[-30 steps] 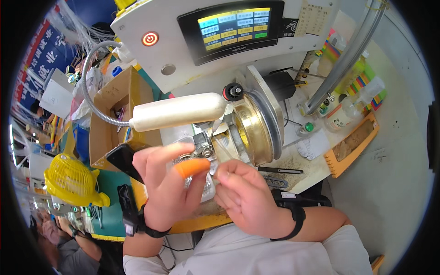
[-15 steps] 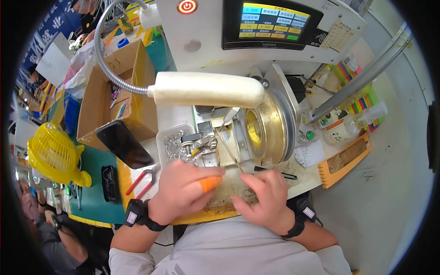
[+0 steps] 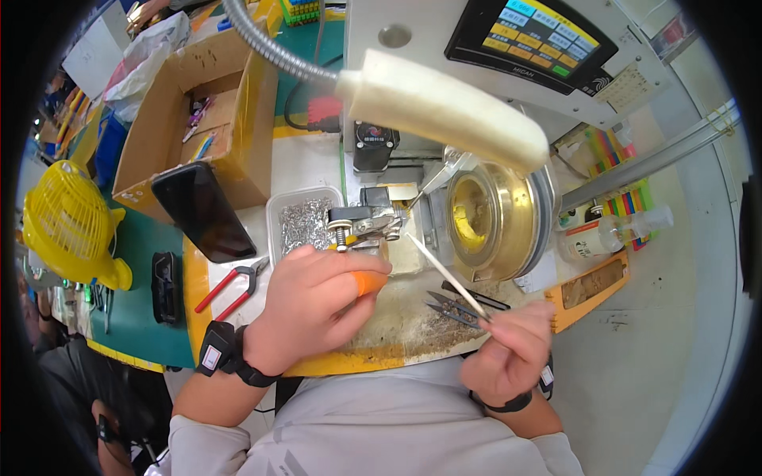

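My right hand (image 3: 512,349) pinches the lower end of a thin pale stick (image 3: 448,278) between thumb and fingers. The stick slants up and left, its far tip beside a metal toggle clamp (image 3: 369,226) on a small fixture. My left hand (image 3: 317,305), an orange finger cot (image 3: 370,282) on one finger, is closed just in front of the clamp. Its fingertips are bunched together, and whatever lies between them is hidden. Right of the clamp is a round gold-coloured wheel (image 3: 508,210) on the machine. Small dark snips (image 3: 454,308) lie under the stick.
A clear tub of small metal parts (image 3: 305,226) stands left of the clamp. Red-handled pliers (image 3: 230,293), a black phone (image 3: 202,214), a cardboard box (image 3: 254,147) and a yellow fan (image 3: 67,226) are farther left. A white lamp head (image 3: 444,107) hangs overhead; an orange-framed tray (image 3: 591,289) sits right.
My right hand has moved right and away from the fixture with the stick, uncovering the snips. My left hand stays near the clamp. The whole view has shifted and tilted.
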`<state>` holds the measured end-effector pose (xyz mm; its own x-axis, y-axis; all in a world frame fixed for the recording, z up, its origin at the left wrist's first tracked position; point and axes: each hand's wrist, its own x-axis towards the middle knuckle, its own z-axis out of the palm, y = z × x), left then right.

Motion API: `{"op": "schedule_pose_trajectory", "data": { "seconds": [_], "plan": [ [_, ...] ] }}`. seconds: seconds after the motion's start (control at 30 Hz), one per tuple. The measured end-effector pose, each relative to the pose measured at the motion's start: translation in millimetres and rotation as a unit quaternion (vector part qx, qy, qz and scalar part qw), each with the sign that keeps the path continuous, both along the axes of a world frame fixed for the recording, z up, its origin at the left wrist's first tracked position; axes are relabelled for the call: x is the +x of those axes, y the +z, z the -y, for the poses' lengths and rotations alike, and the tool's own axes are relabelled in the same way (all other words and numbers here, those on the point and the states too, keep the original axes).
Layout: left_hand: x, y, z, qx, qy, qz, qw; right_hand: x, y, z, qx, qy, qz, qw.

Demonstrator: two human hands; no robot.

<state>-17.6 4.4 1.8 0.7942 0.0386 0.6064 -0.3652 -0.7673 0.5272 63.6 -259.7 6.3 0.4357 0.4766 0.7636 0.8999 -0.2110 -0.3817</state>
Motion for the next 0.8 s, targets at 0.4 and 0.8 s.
{"op": "schedule_pose_trajectory", "data": {
  "seconds": [0.4, 0.8],
  "plan": [
    [0.2, -1.6, -2.5, -0.004, -0.006, -0.008, 1.0, 6.0, 18.0, -8.4, 0.018, 0.016, 0.055, 0.998],
    [2.0, -0.1, -1.0, -0.004, -0.011, -0.016, 1.0, 6.1, 12.9, -5.4, 0.039, 0.035, 0.054, 0.997]
  ]
}}
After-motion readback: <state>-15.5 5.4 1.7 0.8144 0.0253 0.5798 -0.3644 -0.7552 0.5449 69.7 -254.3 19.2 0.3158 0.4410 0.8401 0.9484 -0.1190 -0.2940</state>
